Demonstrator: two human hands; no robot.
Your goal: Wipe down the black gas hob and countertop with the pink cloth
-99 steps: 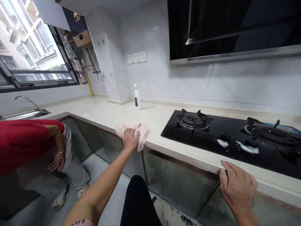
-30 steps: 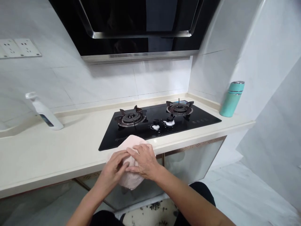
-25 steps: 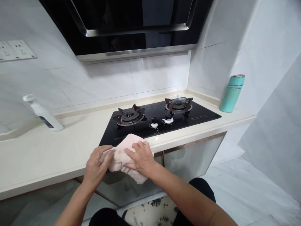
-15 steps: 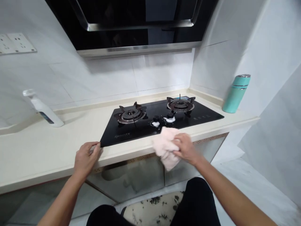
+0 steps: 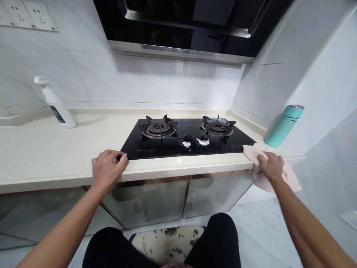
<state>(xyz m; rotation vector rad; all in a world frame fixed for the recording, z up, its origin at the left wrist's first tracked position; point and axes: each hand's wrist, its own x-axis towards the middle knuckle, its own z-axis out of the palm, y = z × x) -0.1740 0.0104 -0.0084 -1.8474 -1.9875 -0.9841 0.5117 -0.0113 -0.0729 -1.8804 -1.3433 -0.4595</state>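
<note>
My right hand (image 5: 269, 166) grips a crumpled pale pink cloth (image 5: 267, 178) on the front edge of the beige stone countertop (image 5: 39, 156), just right of the hob. Part of the cloth hangs over the edge. My left hand (image 5: 107, 168) rests empty on the counter's front edge, its fingertips by the front left corner of the black glass gas hob (image 5: 150, 150). The hob carries two burners with iron grates (image 5: 158, 129) and two knobs with white foam (image 5: 202, 142) around them.
A white spray bottle (image 5: 57, 106) stands on the counter at the left, and a teal flask (image 5: 283, 125) stands in the right corner. A black range hood (image 5: 178, 22) hangs above the tiled wall. Glass-fronted cabinets (image 5: 147, 201) sit below the counter, with a patterned mat (image 5: 167, 242) on the floor.
The cloth has moved right along the counter's front edge in my right hand. My left hand has let go of it and rests at the hob's front left corner.
</note>
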